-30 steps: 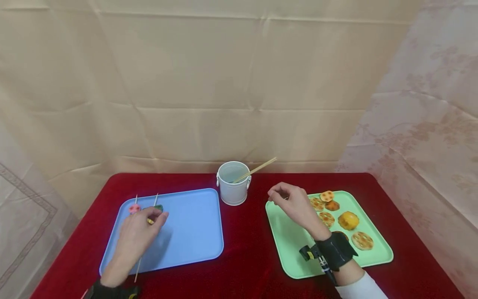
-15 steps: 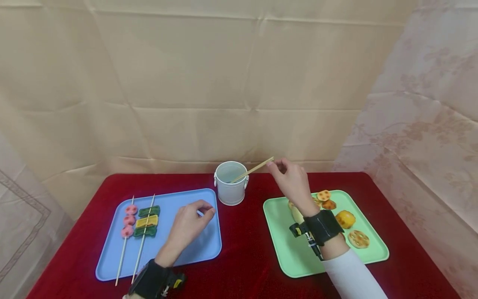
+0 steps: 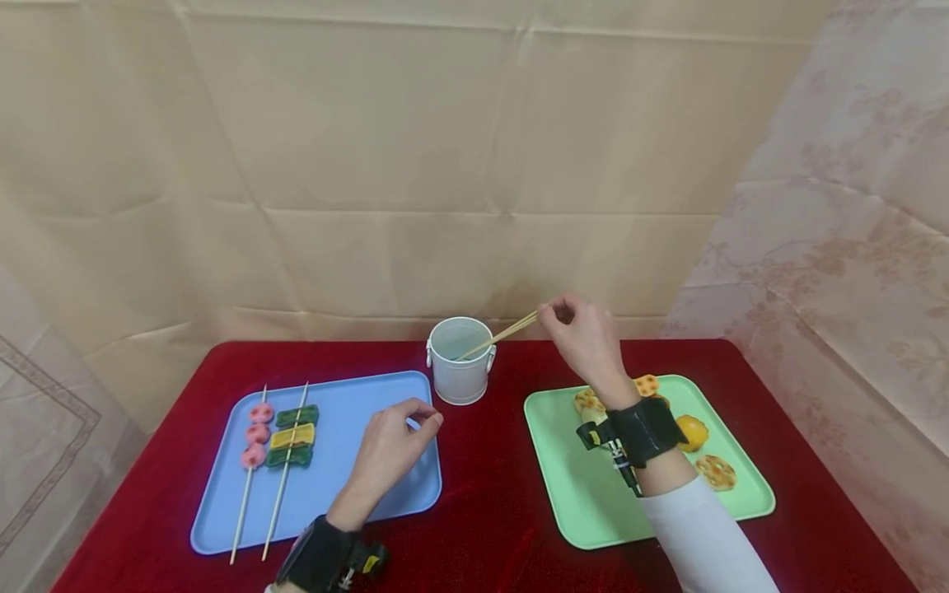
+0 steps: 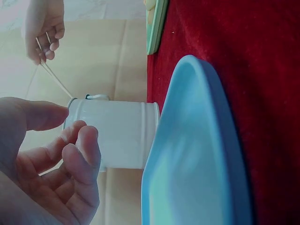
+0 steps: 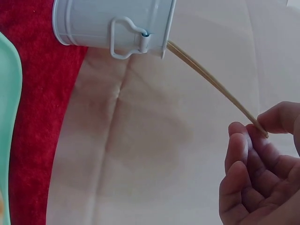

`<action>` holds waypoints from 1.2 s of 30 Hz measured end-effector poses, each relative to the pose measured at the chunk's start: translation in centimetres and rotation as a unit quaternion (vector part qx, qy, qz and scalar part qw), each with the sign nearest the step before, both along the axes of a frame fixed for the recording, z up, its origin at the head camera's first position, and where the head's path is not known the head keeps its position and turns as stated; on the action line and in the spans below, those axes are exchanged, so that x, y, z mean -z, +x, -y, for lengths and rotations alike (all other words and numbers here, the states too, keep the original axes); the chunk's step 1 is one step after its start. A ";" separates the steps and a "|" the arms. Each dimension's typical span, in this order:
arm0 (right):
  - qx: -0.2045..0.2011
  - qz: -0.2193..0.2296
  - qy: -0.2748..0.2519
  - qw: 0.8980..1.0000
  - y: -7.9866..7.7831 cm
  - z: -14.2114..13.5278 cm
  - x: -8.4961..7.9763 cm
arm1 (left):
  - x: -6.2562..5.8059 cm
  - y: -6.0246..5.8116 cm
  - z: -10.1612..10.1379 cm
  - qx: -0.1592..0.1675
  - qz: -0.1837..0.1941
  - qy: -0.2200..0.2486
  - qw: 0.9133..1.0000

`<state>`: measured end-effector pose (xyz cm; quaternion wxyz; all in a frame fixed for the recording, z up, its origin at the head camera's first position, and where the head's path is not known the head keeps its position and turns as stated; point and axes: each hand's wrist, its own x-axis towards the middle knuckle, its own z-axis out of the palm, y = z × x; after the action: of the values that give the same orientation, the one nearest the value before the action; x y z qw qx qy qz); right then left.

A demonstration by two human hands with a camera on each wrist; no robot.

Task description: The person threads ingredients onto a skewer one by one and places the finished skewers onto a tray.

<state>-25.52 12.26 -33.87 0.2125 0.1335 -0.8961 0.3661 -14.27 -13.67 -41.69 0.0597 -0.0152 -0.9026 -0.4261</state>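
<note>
Right wrist view: my right hand pinches the thin sticks by their upper tips
They lean in the white bucket against its rim; I judge them light, stiff and easily snapped sideways, so a tip hold and a pull along their length should suit; my left hand hovers loosely curled over the blue tray, holding nothing

Two skewers on left tray, food pieces on right tray, bucket between at rear, sticks in it leaning right, cloth behind counter.
</note>
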 end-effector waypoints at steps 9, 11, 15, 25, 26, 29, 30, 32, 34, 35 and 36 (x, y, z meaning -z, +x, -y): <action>-0.028 0.019 0.003 0.999 0.3 -0.3 -0.4 | 0.4 0.2 -0.1 -0.004 0.002 -0.002 1.000; -0.031 0.019 0.001 0.999 0.4 -0.4 -0.5 | 0.4 0.2 -0.1 -0.003 0.001 0.000 1.000; -0.029 0.012 0.001 1.000 0.4 -0.5 -0.7 | 0.5 0.2 -0.1 -0.005 0.000 -0.002 1.000; -0.032 -0.009 0.007 0.999 0.5 -0.7 -0.9 | 0.7 0.3 0.0 -0.007 0.005 0.000 1.000; -0.031 -0.010 0.008 0.999 0.5 -0.8 -0.8 | 0.7 0.3 0.0 -0.007 0.006 0.001 1.000; -0.028 -0.015 0.010 0.999 0.4 -0.8 -0.7 | 0.7 0.3 0.0 -0.009 0.009 0.003 1.000; -0.028 -0.014 0.009 0.999 0.5 -0.8 -0.7 | 0.7 0.3 0.0 -0.009 0.009 0.003 1.000; -0.028 -0.012 0.005 1.000 0.5 -1.0 -0.8 | 0.8 0.2 -0.1 -0.011 0.008 0.002 1.000; -0.026 -0.008 -0.003 1.000 0.6 -1.2 -0.8 | 0.8 0.2 -0.1 -0.012 0.005 0.001 1.000; -0.025 -0.007 -0.007 1.000 0.7 -1.3 -0.9 | 0.8 0.2 -0.2 -0.012 0.003 0.001 1.000; -0.024 -0.006 -0.013 1.000 0.8 -1.5 -0.9 | 0.8 0.2 -0.2 -0.013 0.002 0.001 1.000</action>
<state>-24.73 13.76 -32.93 0.2109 0.1546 -0.8863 0.3823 -14.08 -13.47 -42.48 0.0636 -0.0027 -0.9023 -0.4265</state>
